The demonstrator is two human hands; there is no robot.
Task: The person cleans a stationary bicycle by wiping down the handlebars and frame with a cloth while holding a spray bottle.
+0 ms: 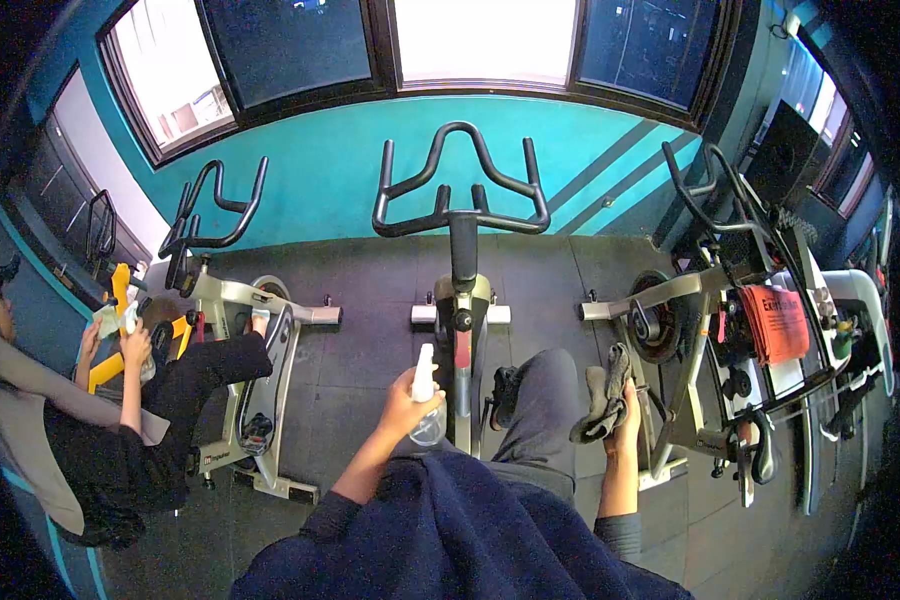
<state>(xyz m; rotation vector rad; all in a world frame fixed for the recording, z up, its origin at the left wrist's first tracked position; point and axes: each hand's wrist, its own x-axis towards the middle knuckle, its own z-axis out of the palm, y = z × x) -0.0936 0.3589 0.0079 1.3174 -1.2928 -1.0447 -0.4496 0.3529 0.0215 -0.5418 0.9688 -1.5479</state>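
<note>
My left hand [402,408] is closed around a spray bottle [427,420] with a white trigger head and a clear body. It is held upright just in front of my body, beside the frame of the middle exercise bike [464,262]. Out to the right, my right hand [626,418] grips a crumpled dark grey cloth [606,392], which hangs from the fingers. The cloth is apart from the bike on that side. My knee [540,405] is bent next to the middle bike.
At left a co-worker [120,440] sits by another bike [232,300], holding a spray bottle and a light cloth. To the right stands a third bike [670,300], with an orange-red cloth [775,325] hanging near it. Windows [485,45] line the teal wall [350,160].
</note>
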